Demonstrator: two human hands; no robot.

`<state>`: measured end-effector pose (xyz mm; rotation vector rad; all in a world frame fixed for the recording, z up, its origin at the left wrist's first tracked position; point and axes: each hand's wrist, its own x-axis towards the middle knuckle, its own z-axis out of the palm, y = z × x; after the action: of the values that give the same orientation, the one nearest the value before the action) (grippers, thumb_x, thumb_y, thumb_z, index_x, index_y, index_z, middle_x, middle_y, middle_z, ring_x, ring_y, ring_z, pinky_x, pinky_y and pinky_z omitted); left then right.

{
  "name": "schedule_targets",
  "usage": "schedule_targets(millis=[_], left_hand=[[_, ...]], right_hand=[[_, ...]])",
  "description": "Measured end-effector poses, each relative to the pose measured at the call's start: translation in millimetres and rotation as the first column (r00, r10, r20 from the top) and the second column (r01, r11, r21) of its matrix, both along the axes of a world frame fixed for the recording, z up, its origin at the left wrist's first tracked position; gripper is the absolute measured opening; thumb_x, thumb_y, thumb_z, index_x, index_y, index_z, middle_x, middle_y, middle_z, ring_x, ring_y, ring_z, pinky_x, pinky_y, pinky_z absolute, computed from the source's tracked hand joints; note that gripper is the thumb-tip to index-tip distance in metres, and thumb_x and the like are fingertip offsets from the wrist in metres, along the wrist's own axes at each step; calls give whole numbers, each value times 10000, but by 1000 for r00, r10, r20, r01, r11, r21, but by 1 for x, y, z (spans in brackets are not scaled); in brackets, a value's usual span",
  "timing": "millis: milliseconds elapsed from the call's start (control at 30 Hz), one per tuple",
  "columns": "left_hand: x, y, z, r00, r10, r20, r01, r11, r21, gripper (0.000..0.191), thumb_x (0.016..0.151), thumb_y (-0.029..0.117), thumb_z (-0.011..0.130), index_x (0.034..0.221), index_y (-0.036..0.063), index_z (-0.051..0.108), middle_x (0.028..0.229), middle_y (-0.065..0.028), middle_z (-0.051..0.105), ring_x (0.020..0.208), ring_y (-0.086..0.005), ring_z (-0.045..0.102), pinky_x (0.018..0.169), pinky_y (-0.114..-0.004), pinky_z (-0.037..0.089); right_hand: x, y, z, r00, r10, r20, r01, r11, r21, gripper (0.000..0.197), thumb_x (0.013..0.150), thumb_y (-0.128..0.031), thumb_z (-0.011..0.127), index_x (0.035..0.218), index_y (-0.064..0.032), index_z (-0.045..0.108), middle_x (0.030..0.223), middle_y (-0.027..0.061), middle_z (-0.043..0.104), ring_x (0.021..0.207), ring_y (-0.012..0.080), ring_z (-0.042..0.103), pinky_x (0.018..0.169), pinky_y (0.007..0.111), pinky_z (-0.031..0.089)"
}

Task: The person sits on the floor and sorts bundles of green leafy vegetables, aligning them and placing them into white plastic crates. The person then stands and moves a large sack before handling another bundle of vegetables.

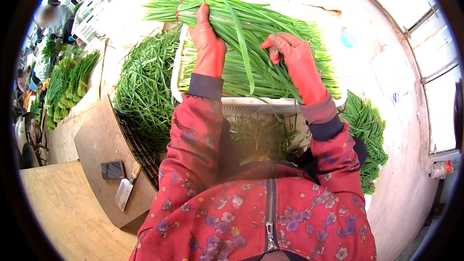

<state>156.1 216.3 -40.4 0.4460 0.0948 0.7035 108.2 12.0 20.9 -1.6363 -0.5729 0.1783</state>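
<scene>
My left hand (207, 40), in a red rubber glove, grips a bundle of long flat green leaves, like garlic chives (232, 16), near its pale stem end. A red band circles the bundle close to that hand. One loose broad leaf hangs across the bundle. My right hand (293, 56), in a red glove too, is at the bundle's leafy side with bent fingers, and a few thin leaves show by its fingertips. Both hands are above a white plastic crate (253, 106) filled with more of the greens.
A loose heap of leaves (145, 79) lies left of the crate, another pile (366, 134) right. On a brown board (105, 134) rest a phone (112, 170) and a cleaver (125, 192). Tied bunches (69, 83) lie further left; a person (59, 21) is beyond them, beside white crates (90, 21).
</scene>
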Motion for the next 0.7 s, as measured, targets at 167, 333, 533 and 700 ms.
schedule_targets(millis=[167, 333, 533, 700], left_hand=[[-1, 2, 1, 995, 22, -92, -27, 998, -51, 434, 780, 170, 678, 1135, 18, 482, 1037, -107, 578, 884, -241, 587, 764, -395, 521], [3, 14, -4, 993, -82, -84, 68, 986, -155, 389, 783, 212, 682, 1087, 31, 521, 1005, -98, 588, 860, -230, 595, 744, -396, 531], [2, 4, -3, 997, -62, -46, 57, 994, -89, 435, 789, 206, 675, 1141, 40, 480, 1043, -99, 575, 895, -231, 585, 756, -403, 524], [-3, -8, 3, 999, 8, -49, -10, 998, -58, 473, 780, 200, 685, 1160, 42, 452, 1065, -114, 563, 912, -240, 580, 760, -410, 525]], right_hand=[[-53, -5, 30, 901, 37, 432, -40, 999, -1, 166, 861, -142, 552, 817, -15, 650, 605, 38, 539, 593, 98, 520, 562, 235, 419], [-59, -34, 42, 824, 263, 501, -78, 930, -360, 128, 762, -142, 624, 845, -56, 670, 611, 34, 568, 584, 109, 512, 535, 232, 390], [-12, -15, 24, 951, -276, 137, 307, 883, -356, 336, 768, -359, 675, 792, -24, 687, 534, 45, 538, 508, 102, 487, 504, 275, 378], [5, 4, 8, 968, -247, 36, 247, 931, -268, 312, 830, -313, 610, 829, -7, 673, 558, 34, 549, 528, 96, 495, 517, 269, 390]])
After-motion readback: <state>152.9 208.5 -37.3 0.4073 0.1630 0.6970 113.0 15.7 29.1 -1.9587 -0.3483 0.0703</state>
